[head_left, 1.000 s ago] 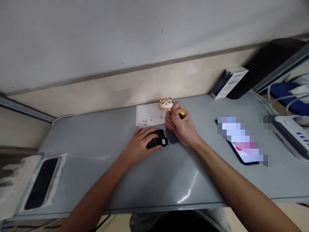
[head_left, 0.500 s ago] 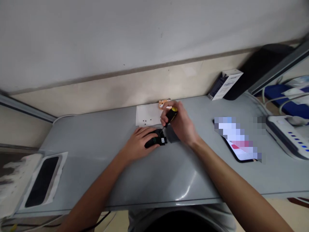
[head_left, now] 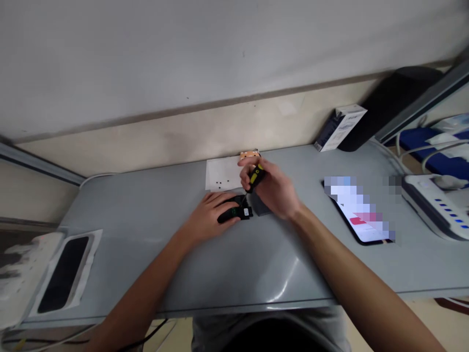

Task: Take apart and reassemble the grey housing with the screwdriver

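Note:
My left hand lies over a small black device on the grey table and holds it down, fingers curled round its left end. My right hand is closed on a black-and-yellow screwdriver, whose tip points down at the device's top. A dark grey flat piece lies right beside the device, partly under my right hand. Behind them a white paper carries several tiny black screws, and an orange animal-shaped figure sits at its far right corner.
A phone with a lit screen lies to the right. Farther right are a white power strip and cables. A white-and-blue box leans by a black object at the wall. A black panel on white wrapping lies at the left edge.
My right hand has turned the screwdriver from upright at the right to tilted leftward, and moved its tip onto the device. My left hand has stayed on the device.

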Demonstrator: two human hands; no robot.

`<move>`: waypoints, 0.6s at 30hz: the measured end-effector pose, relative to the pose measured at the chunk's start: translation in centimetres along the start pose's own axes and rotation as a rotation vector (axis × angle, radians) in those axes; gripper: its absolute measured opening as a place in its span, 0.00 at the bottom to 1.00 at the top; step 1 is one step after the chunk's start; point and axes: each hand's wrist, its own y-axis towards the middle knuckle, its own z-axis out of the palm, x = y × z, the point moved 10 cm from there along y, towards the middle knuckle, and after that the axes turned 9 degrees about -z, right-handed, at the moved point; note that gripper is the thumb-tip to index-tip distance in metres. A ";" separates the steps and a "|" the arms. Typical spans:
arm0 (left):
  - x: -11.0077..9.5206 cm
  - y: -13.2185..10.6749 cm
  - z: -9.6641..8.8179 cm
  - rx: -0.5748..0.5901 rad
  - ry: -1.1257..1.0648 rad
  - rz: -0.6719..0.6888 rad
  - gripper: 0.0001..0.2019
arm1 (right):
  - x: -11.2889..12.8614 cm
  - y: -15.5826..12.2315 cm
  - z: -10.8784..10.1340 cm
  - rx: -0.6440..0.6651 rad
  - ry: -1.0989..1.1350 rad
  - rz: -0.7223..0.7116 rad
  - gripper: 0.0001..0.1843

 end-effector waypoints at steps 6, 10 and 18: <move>-0.1 0.0 -0.1 0.005 0.020 -0.001 0.12 | 0.1 -0.4 -1.2 -0.078 -0.089 -0.082 0.30; -0.3 0.0 -0.1 0.017 0.028 0.000 0.12 | 0.1 -0.3 -1.6 -0.131 -0.156 -0.146 0.28; -0.1 0.0 -0.1 -0.015 0.017 0.010 0.12 | 0.0 0.0 -0.9 -0.025 -0.097 -0.061 0.23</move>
